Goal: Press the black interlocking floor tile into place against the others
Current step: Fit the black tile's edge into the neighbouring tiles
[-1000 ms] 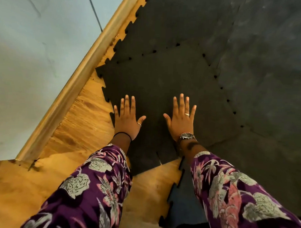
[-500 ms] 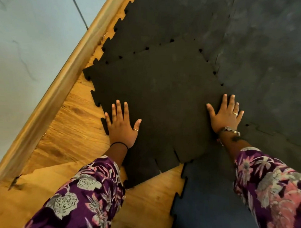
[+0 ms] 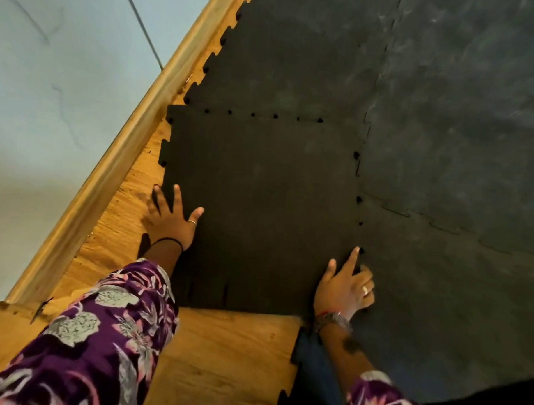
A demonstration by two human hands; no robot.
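Tile (image 3: 259,208) swung round square to the others now; my left hand (image 3: 171,220) slid to its edge, right hand (image 3: 344,287) dropped to the corner.

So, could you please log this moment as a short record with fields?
tile: black interlocking foam floor tile, lying flat
seams: small gaps dot its far and right edges
left hand: open, at the tile's left edge, partly on the wooden floor
right hand: fingers on the tile's near right corner
neighbours: dark grey laid tiles
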